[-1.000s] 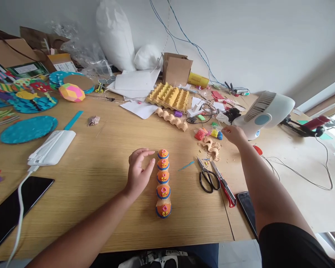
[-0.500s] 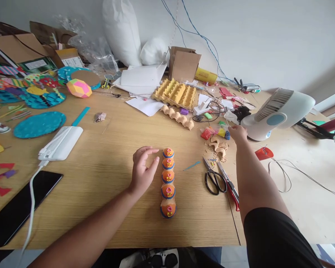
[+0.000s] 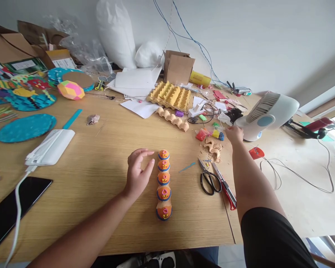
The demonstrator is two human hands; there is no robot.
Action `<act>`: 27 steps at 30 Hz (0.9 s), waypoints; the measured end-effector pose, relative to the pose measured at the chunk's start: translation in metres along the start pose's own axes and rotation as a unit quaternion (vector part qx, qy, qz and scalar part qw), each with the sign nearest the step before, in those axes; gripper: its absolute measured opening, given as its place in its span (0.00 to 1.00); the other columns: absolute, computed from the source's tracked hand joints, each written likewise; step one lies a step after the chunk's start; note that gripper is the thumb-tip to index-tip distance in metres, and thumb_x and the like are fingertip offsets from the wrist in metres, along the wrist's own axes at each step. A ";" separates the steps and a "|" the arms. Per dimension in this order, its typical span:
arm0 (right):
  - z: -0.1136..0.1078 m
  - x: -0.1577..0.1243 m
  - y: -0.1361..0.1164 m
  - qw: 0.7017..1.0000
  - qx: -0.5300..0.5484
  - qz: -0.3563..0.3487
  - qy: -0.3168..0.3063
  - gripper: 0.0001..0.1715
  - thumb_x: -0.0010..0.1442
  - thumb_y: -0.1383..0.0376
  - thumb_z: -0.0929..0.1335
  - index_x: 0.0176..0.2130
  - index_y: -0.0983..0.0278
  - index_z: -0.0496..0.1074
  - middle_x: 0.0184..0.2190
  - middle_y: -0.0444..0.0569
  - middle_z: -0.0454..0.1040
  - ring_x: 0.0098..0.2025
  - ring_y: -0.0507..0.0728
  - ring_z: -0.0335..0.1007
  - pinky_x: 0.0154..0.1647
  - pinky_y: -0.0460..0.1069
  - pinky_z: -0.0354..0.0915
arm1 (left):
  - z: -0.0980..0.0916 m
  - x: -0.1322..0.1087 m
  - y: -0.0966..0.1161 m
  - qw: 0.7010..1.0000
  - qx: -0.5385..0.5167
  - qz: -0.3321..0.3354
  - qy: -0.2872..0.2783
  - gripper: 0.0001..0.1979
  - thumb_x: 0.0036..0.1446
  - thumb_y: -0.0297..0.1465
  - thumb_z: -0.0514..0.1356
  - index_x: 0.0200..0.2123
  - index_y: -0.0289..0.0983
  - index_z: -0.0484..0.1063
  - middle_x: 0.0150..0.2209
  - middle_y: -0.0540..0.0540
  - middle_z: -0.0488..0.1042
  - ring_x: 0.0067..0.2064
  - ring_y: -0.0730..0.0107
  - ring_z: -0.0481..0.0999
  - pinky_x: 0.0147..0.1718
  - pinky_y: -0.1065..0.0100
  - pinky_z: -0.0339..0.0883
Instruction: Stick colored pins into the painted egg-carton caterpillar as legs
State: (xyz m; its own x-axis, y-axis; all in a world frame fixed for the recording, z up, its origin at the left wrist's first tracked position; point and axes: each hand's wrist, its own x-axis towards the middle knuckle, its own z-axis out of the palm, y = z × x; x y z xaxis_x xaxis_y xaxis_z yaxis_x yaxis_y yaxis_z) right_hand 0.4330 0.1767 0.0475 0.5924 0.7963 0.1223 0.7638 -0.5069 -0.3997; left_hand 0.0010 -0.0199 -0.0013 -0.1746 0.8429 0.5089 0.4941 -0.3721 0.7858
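A strip of egg-carton cups (image 3: 163,179) lies lengthwise on the table, its cups orange with blue rims and small pink and yellow pieces on top. My left hand (image 3: 139,171) hovers just left of its far end, thumb and fingers apart, holding nothing. Reaching far to the right, my right hand (image 3: 235,134) is closed beside the base of a white fan (image 3: 265,117). Whatever its fingers may hold is hidden. Close to it are a blue clay lump (image 3: 221,136), a yellow clay packet (image 3: 215,133) and a red clay packet (image 3: 201,134).
Scissors (image 3: 210,182) and a red utility knife (image 3: 226,188) lie right of the strip, near carton scraps (image 3: 212,147). A yellow egg tray (image 3: 170,96) sits farther back. At left are a power bank (image 3: 50,147), a phone (image 3: 19,208) and a blue disc (image 3: 26,127).
The view has turned slightly right, so the table's things appear farther left. Both hands keep nearly the same pose and place over the table.
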 end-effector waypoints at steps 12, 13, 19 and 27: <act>0.026 -0.018 -0.073 0.965 -0.067 -0.252 -0.034 0.21 0.63 0.69 0.61 0.48 0.60 0.79 0.59 0.55 0.69 0.61 0.69 0.58 0.58 0.65 0.60 | 0.000 0.000 -0.001 1.000 0.005 -0.012 -0.002 0.09 0.64 0.32 0.60 0.47 0.42 0.74 0.50 0.43 0.72 0.57 0.59 0.70 0.61 0.53 0.62; 0.030 -0.018 -0.079 0.961 -0.074 -0.265 -0.041 0.21 0.63 0.69 0.61 0.48 0.60 0.79 0.59 0.55 0.69 0.61 0.69 0.57 0.58 0.65 0.60 | 0.000 0.000 -0.001 1.000 0.004 -0.013 -0.001 0.09 0.64 0.32 0.60 0.47 0.42 0.74 0.50 0.43 0.72 0.57 0.59 0.70 0.61 0.53 0.62; 0.046 -0.021 -0.103 0.948 -0.089 -0.301 -0.055 0.21 0.64 0.66 0.62 0.50 0.59 0.78 0.60 0.53 0.70 0.62 0.69 0.58 0.59 0.65 0.59 | 0.001 -0.002 -0.004 1.000 -0.003 -0.018 -0.008 0.09 0.64 0.32 0.60 0.48 0.43 0.73 0.51 0.43 0.72 0.58 0.59 0.70 0.61 0.53 0.62; 0.066 -0.034 -0.158 0.909 -0.103 -0.395 -0.084 0.21 0.65 0.66 0.62 0.54 0.57 0.76 0.57 0.54 0.73 0.60 0.68 0.62 0.57 0.62 0.63 | 0.002 -0.003 -0.004 0.999 -0.002 -0.041 -0.013 0.09 0.64 0.33 0.60 0.48 0.43 0.73 0.52 0.43 0.71 0.58 0.59 0.70 0.61 0.53 0.63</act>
State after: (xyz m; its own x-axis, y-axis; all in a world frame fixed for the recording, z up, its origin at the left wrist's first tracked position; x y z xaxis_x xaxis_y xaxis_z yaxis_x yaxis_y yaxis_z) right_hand 0.2757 0.2511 0.0467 -0.1968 0.9688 0.1507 0.9758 0.2085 -0.0655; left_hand 0.0009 -0.0197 -0.0068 -0.1915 0.8803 0.4341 0.4757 -0.3036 0.8255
